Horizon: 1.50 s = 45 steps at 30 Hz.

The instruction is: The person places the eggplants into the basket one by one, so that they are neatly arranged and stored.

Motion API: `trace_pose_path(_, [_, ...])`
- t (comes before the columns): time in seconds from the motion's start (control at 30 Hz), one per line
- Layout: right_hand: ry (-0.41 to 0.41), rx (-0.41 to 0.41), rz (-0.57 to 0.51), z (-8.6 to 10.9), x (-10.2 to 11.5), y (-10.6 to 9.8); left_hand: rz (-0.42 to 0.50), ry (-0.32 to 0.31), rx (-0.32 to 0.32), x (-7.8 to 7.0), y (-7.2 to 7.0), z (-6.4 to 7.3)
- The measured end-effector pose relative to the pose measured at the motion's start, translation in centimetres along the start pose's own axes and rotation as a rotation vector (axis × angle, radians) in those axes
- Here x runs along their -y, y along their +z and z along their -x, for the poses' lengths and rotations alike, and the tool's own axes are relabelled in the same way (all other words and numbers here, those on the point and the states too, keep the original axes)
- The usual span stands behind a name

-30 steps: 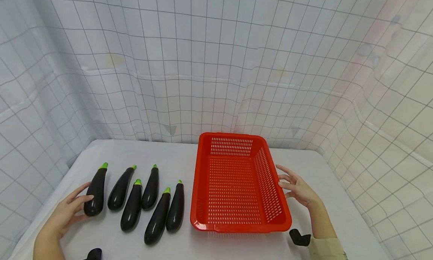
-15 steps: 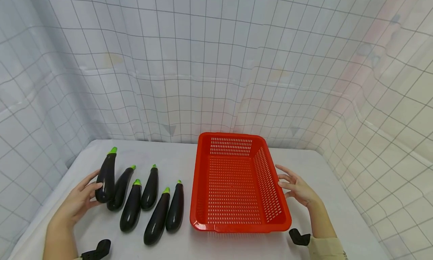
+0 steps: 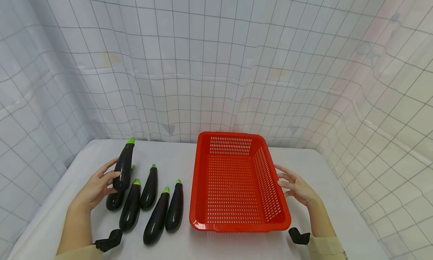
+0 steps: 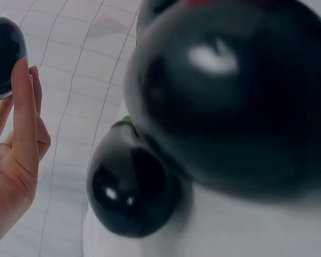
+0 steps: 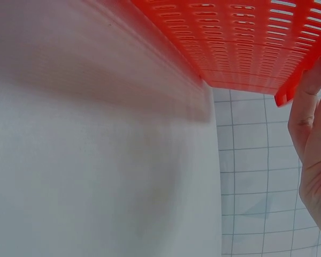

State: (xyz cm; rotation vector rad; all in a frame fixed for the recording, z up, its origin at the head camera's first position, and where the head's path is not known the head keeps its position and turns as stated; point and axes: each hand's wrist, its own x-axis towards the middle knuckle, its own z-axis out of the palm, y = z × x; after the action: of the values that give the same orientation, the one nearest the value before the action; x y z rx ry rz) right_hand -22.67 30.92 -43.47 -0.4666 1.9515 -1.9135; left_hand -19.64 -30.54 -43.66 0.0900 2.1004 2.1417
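My left hand point(image 3: 96, 186) holds a dark eggplant point(image 3: 123, 168) with a green stem end, raised above the table and tilted, stem up. In the left wrist view, the fingers point(image 4: 24, 112) lie against that eggplant's rounded end point(image 4: 4, 59). Beneath it, another eggplant point(image 3: 115, 201) is partly hidden. Farther right on the table lie more eggplants point(image 3: 130, 208). A red slotted plastic basket point(image 3: 194, 185) stands right of them with nothing inside. My right hand point(image 3: 300, 189) touches its right rim with loosely bent fingers; the right wrist view shows this hand point(image 5: 316, 155) beside the basket's wall point(image 5: 241, 45).
A white cloth covers the table point(image 3: 341, 207). Grid-patterned white curtains point(image 3: 220, 64) rise behind it and along both sides. A black wrist mount point(image 3: 109, 241) sits by the left forearm, and another mount point(image 3: 299, 236) by the right.
My left hand has lifted the leftmost eggplant off the table and carried it up and right, over the neighbouring eggplant. The right hand and the basket stay in place.
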Motion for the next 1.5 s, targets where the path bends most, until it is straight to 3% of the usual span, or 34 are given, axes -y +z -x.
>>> trace_pose_path(0.17, [0.002, 0.004, -0.001, 0.0, 0.0, -0.1, -0.065, 0.003, 0.008, -1.0, 1.5, -1.2])
trace_pose_path(0.6, [0.003, 0.011, 0.003, 0.0, 0.1, 0.0, -0.088, 0.055, 0.043, -3.3, 6.3, -4.9])
trace_pose_path(0.73, [0.003, 0.012, 0.015, -0.1, 0.1, 0.0, -0.135, 0.057, 0.038, -3.8, 7.6, -6.1])
trace_pose_path(1.13, [-0.003, 0.015, 0.023, 0.0, 0.0, -0.1, -0.37, 0.169, 0.033, -5.8, 12.6, -9.7])
trace_pose_path(1.5, [-0.007, 0.015, 0.015, 0.0, -0.2, -0.2, -0.735, 0.334, 0.061, -6.6, 18.0, -12.6])
